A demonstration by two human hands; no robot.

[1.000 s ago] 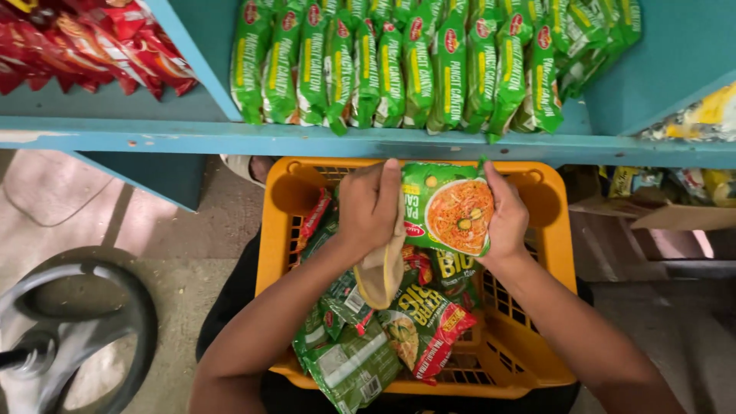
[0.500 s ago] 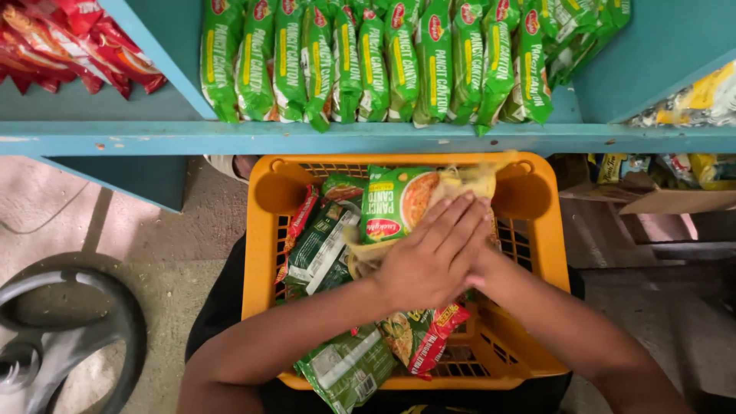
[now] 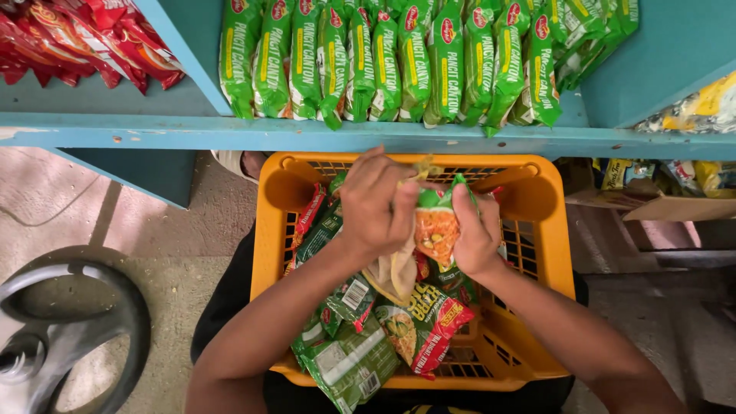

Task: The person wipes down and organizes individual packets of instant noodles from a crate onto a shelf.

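Both my hands are over an orange plastic basket point(image 3: 270, 230) that rests on my lap. My left hand point(image 3: 376, 203) and my right hand point(image 3: 474, 234) together grip a green noodle packet point(image 3: 437, 222) with an orange picture on it, held upright above the basket. A beige cloth point(image 3: 395, 272) hangs from under my left hand. Several more green and red noodle packets point(image 3: 399, 330) lie loose in the basket, some spilling over its near rim.
A blue shelf point(image 3: 368, 138) runs across just beyond the basket. It holds a row of upright green noodle packets point(image 3: 414, 61) and red packets point(image 3: 84, 38) at the left. A black round stand point(image 3: 69, 322) sits on the floor at left. Cardboard and yellow packets point(image 3: 690, 184) lie right.
My hands went down into the basket, then came up again holding the green packet upright, closer to the shelf.
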